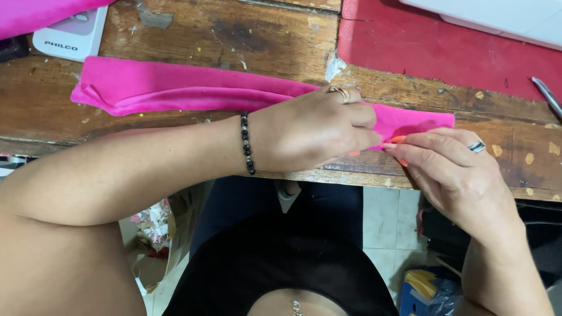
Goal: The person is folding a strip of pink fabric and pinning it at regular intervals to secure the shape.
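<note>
A long strip of bright pink fabric [175, 88], folded lengthwise, lies across a worn wooden table [234, 35]. My left hand [313, 131], with a beaded bracelet and a gold ring, rests on the strip near its right end and pinches the near edge. My right hand [451, 169], wearing a silver ring and orange nails, meets it from the right, its fingertips pinching the same edge of the fabric. The strip's right end [421, 120] shows between the two hands.
A red surface [433, 47] covers the table's far right, with a white machine base [503, 17] on it and a metal tool [550, 96] at the right edge. A white box [70, 35] and more pink cloth [35, 14] sit far left. Scraps in a cardboard box [158, 234] lie below.
</note>
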